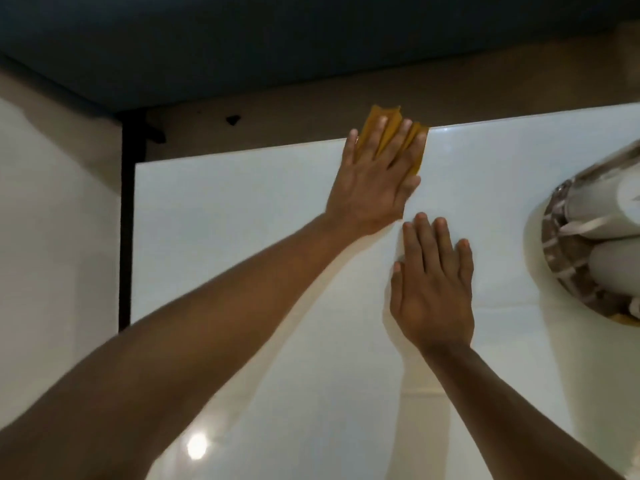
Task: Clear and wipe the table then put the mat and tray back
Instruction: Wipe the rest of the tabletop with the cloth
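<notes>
My left hand presses the yellow cloth flat, fingers straight, at the worktop's far edge; my right hand rests open, nearer me.

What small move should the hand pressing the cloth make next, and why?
Probably draw the left hand and its folded yellow cloth back toward the person across the glossy white table: the cloth already overhangs the far edge, while the right hand rests flat.
</notes>
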